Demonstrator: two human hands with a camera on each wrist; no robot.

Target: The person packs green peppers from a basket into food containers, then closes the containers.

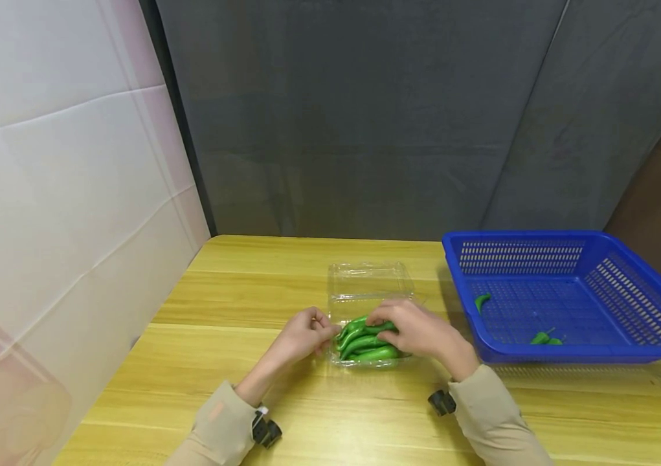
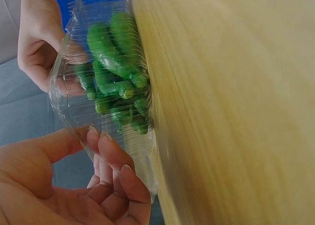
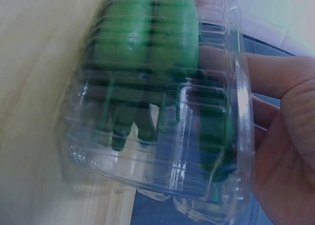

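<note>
A clear plastic clamshell container [image 1: 333, 357] sits on the table with its lid [image 1: 371, 279] folded back, away from the person. Several green chili peppers [image 1: 368, 342] lie side by side inside it. My left hand [image 1: 302, 335] pinches the container's left rim between thumb and fingertips, plain in the left wrist view. From the right, my right hand [image 1: 417, 327] reaches over the rim, its thumb and fingers around a green pepper [image 2: 84, 80] on top of the pile. Through the ribbed wall, the right wrist view shows pepper bodies [image 3: 172, 33] and stems.
On the right stands a large blue plastic basket [image 1: 540, 353] with slotted walls. A small curved pepper [image 1: 482, 301] and a couple of small green peppers [image 1: 542, 338] lie in it. Behind the wooden table [image 1: 237, 285] hangs a grey curtain [image 1: 336, 129]; a pale cloth [image 1: 74, 194] hangs at left.
</note>
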